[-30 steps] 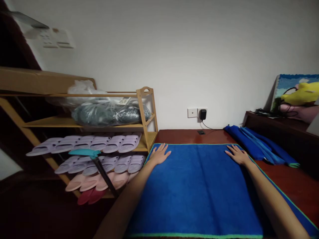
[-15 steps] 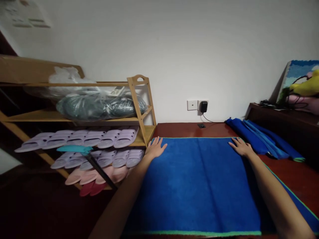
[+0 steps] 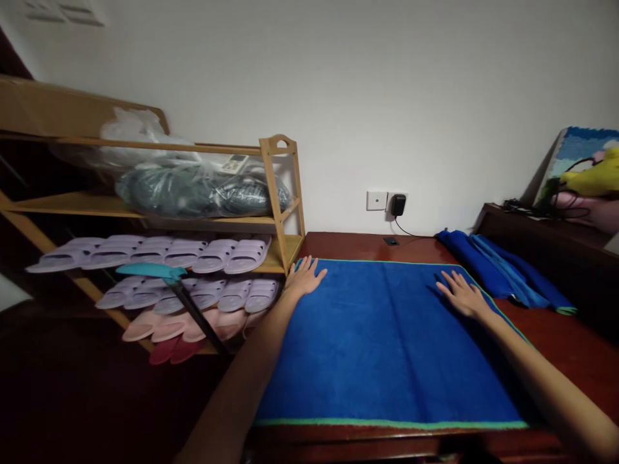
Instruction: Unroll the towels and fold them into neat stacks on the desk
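A blue cloth with a green edge (image 3: 358, 341) lies spread over a dark red wooden top (image 3: 333, 245), with a crease running from back to front. At its back left corner my left hand (image 3: 304, 277) rests with fingers spread and nothing in it. My right hand (image 3: 461, 295) is over the back right part of the cloth, fingers apart and also holding nothing; a shadow shows beside its fingertips. Folded blue cloths (image 3: 498, 267) lie just to the right of the spread one.
A wooden rack (image 3: 285, 200) on the left holds slippers (image 3: 246, 254) and plastic-wrapped items (image 3: 193, 190). A blue-topped pole (image 3: 196, 316) leans before it. A black plug (image 3: 398, 205) sits in the back wall. On the right ledge is a yellow and pink plush (image 3: 592, 177).
The right hand has moved slightly left and off the cloth's back right corner. The cloth's right side lies straighter, and its front edge appears higher in view. My left hand stays at its corner.
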### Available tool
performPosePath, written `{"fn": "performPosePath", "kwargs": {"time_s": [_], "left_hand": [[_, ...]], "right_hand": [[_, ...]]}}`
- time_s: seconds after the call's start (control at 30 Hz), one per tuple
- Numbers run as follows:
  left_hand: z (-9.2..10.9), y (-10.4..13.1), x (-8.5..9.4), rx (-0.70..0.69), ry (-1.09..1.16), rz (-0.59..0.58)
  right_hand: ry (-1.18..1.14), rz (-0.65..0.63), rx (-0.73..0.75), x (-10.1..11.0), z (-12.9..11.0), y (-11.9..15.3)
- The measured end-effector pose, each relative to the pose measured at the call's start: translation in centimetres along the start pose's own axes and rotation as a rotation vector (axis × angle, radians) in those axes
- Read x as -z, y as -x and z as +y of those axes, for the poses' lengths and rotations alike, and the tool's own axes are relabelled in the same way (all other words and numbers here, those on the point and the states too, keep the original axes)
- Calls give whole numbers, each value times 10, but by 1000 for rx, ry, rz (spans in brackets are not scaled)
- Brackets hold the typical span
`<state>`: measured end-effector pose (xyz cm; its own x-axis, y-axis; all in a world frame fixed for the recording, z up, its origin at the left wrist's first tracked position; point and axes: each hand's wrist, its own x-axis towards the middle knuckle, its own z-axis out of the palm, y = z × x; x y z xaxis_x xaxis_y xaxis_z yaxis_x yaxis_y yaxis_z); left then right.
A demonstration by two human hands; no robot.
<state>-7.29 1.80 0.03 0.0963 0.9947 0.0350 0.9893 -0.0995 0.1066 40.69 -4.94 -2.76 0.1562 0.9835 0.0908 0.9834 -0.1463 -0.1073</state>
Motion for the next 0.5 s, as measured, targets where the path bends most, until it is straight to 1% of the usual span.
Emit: {"fn": "performPosePath", "kwargs": {"time_s": [0.03, 0.1, 0.13, 0.2, 0.27, 0.3, 0.33, 0.37, 0.4, 0.43, 0.5], "left_hand": [[0, -1, -1, 0, 6, -3], [1, -1, 0, -1, 18, 19], [3, 0, 1, -3, 20, 63], [9, 6, 9, -26, 17, 195], [13, 24, 20, -88, 18, 298], [14, 37, 25, -133, 23, 304], [13, 53, 29, -185, 32, 281], [10, 72, 31, -234, 44, 234], [6, 93, 32, -299, 55, 182], [0, 114, 30, -362, 58, 155], [-14, 152, 24, -428, 46, 166]], "right_hand": [[-5, -38, 1, -2, 2, 8], [4, -67, -7, -3, 6, 21], [8, -63, -8, -2, 7, 25], [19, -20, 0, 4, 7, 32], [33, 35, 7, 15, 3, 40], [29, 42, 10, 21, 1, 47], [14, 28, 23, 26, 1, 55], [-6, -1, 43, 29, 1, 65], [-28, -33, 68, 30, 4, 77], [-44, -62, 90, 29, 7, 90], [-54, -85, 114, 22, 18, 115]]}}
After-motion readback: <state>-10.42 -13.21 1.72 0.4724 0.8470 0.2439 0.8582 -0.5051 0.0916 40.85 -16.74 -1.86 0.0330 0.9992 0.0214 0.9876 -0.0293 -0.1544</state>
